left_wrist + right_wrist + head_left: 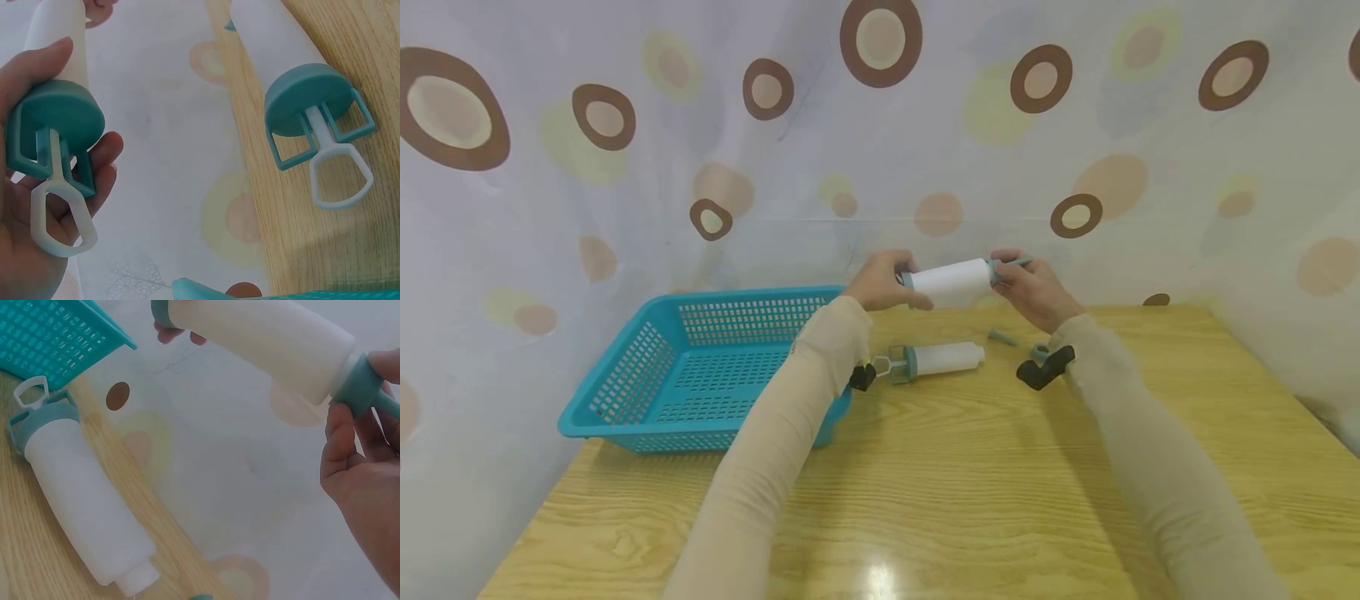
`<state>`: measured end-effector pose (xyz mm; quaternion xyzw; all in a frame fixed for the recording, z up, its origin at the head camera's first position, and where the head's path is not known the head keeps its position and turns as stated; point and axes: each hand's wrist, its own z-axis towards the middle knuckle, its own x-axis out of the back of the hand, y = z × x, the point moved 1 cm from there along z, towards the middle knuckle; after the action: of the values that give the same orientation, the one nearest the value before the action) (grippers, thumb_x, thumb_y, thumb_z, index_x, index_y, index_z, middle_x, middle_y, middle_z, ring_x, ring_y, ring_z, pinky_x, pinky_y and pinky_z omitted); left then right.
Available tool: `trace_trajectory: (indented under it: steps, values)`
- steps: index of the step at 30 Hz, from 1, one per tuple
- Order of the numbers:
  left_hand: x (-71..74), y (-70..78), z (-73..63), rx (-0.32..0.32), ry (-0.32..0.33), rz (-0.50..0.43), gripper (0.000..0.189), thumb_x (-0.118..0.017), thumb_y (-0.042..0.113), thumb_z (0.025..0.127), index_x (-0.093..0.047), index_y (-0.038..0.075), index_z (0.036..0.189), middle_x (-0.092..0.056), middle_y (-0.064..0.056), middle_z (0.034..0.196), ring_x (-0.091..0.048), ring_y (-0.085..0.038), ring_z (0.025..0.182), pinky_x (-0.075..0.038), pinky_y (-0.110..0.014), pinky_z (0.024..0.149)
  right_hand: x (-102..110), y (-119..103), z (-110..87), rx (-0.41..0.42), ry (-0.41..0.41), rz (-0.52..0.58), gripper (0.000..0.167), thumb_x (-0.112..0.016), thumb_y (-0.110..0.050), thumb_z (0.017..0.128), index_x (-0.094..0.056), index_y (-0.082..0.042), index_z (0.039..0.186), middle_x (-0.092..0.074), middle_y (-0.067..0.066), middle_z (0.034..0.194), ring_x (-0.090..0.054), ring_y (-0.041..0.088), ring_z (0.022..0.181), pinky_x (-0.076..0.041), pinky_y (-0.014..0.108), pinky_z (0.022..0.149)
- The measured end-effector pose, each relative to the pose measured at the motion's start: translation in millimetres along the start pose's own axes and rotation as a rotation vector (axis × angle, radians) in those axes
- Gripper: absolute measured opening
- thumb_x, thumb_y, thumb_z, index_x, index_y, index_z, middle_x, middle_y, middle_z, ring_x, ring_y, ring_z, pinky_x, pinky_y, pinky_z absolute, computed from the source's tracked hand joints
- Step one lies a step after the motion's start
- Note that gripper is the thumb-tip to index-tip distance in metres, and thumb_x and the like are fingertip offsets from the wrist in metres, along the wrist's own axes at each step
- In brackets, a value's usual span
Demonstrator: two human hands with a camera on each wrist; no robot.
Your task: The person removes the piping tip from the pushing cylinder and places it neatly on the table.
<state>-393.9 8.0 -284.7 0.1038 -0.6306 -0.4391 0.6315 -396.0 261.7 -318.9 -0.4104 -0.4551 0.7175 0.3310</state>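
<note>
Both hands hold a white icing syringe (950,281) above the far part of the table. My left hand (880,283) grips its teal finger-loop cap (65,115), with the thumb along the barrel and the pale ring handle (64,215) sticking out. On the other end, my right hand (1037,292) pinches a teal nozzle cap (359,387) at the barrel's mouth; its narrow nozzle points away from the barrel. A second icing syringe (946,358) lies on the table below, its tip bare.
A blue perforated basket (670,439) stands at the left of the wooden table (955,492). Right of the lying syringe are a small teal nozzle (1002,337) and a teal collar (1040,352), partly hidden by the right wrist's camera. A patterned sheet (820,167) hangs behind.
</note>
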Motion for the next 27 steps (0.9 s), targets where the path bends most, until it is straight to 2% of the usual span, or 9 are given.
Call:
trace_trajectory:
  steps: [3,8,11,16,19,20,24,26,27]
  values:
    - [-1.4,0.9,-0.6,0.013,-0.032,-0.036,0.034,-0.086,0.025,0.07,-0.06,0.009,0.088,-0.067,-0.005,0.085,-0.06,-0.019,0.078,-0.05,-0.029,0.074,3,-1,-2.2,0.023,-0.021,-0.028,0.02,-0.041,-0.002,0.1,-0.059,-0.01,0.099,-0.049,-0.001,0.111,-0.054,0.01,0.099,-0.046,0.019,0.09]
    - [-3.2,3.2,-4.0,0.067,-0.104,-0.151,0.034,-0.084,0.023,0.073,-0.058,0.007,0.089,-0.069,-0.01,0.076,-0.065,-0.021,0.068,-0.054,-0.032,0.07,7,-2,-6.2,0.067,-0.057,-0.035,0.026,-0.038,0.003,0.099,-0.061,-0.01,0.097,-0.05,0.001,0.114,-0.055,0.011,0.103,-0.047,0.019,0.092]
    - [-3.1,2.8,-7.3,0.097,-0.123,-0.205,0.034,-0.083,0.02,0.074,-0.057,0.005,0.09,-0.069,-0.011,0.073,-0.065,-0.021,0.064,-0.054,-0.033,0.066,7,0,-6.5,0.091,-0.07,-0.055,0.029,-0.038,0.004,0.098,-0.063,-0.01,0.098,-0.049,0.003,0.115,-0.055,0.011,0.104,-0.047,0.019,0.091]
    - [-4.7,3.2,-11.0,0.12,-0.143,-0.22,0.033,-0.082,0.022,0.074,-0.059,0.005,0.092,-0.07,-0.011,0.072,-0.065,-0.022,0.064,-0.054,-0.033,0.065,5,2,-6.2,0.125,-0.07,-0.013,0.038,-0.034,0.009,0.095,-0.066,-0.011,0.095,-0.056,-0.001,0.108,-0.057,0.011,0.097,-0.048,0.019,0.088]
    - [-6.9,2.8,-11.8,0.115,-0.142,-0.2,0.035,-0.082,0.024,0.074,-0.06,0.005,0.094,-0.07,-0.012,0.076,-0.065,-0.022,0.065,-0.054,-0.033,0.064,2,4,-6.7,0.114,-0.047,0.023,0.036,-0.035,0.005,0.096,-0.067,-0.01,0.092,-0.057,-0.002,0.103,-0.054,0.011,0.093,-0.046,0.02,0.086]
    - [-7.4,2.7,-12.0,0.115,-0.137,-0.192,0.035,-0.083,0.024,0.074,-0.06,0.006,0.094,-0.07,-0.012,0.077,-0.065,-0.021,0.065,-0.054,-0.032,0.064,2,5,-6.7,0.106,-0.018,-0.017,0.033,-0.037,0.0,0.098,-0.067,-0.012,0.092,-0.056,-0.003,0.102,-0.052,0.011,0.093,-0.046,0.019,0.084]
    - [-9.8,3.6,-10.7,0.11,-0.095,-0.166,0.037,-0.084,0.023,0.072,-0.06,0.005,0.093,-0.07,-0.012,0.084,-0.065,-0.022,0.065,-0.053,-0.032,0.064,0,5,-6.4,0.033,0.125,-0.336,0.022,-0.043,-0.028,0.103,-0.062,-0.021,0.096,-0.05,-0.006,0.105,-0.043,0.009,0.092,-0.042,0.016,0.076]
    - [-11.9,6.4,-8.9,0.09,-0.078,-0.135,0.037,-0.085,0.024,0.071,-0.06,0.006,0.092,-0.07,-0.011,0.086,-0.064,-0.022,0.068,-0.054,-0.032,0.066,0,3,-6.7,-0.015,0.16,-0.42,0.025,-0.042,-0.037,0.102,-0.057,-0.018,0.097,-0.046,-0.004,0.103,-0.042,0.009,0.084,-0.039,0.015,0.07]
    - [-13.2,8.2,-7.6,0.074,-0.068,-0.117,0.037,-0.085,0.025,0.071,-0.06,0.006,0.091,-0.07,-0.011,0.087,-0.064,-0.022,0.069,-0.054,-0.032,0.067,1,1,-7.3,-0.039,0.158,-0.427,0.026,-0.041,-0.039,0.102,-0.055,-0.016,0.1,-0.045,-0.003,0.101,-0.042,0.008,0.078,-0.038,0.016,0.066]
